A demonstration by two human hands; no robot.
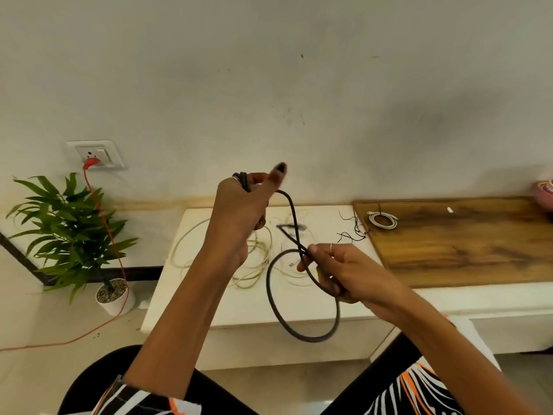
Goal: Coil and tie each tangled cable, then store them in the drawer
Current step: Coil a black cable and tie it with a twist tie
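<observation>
Left of my grip: pale cream thin cable [254, 259] lay tangled on white slab [185, 295], untouched. I had left hand [239, 211] fisted round gathered turns of dark braided cable [302, 295]; right hand [344, 274] pinched hanging loop. Coil unfinished, no tie. Right of grip: thin black wire [353, 229] loose, white coiled cable [383, 220] bundled on wooden board [463, 241]. Drawer unseen.

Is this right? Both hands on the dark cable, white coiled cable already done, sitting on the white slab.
One error. The white coiled cable lies on the wooden board, not the white slab; the head view shows it. The left hand and right hand do both hold the dark cable.
</observation>
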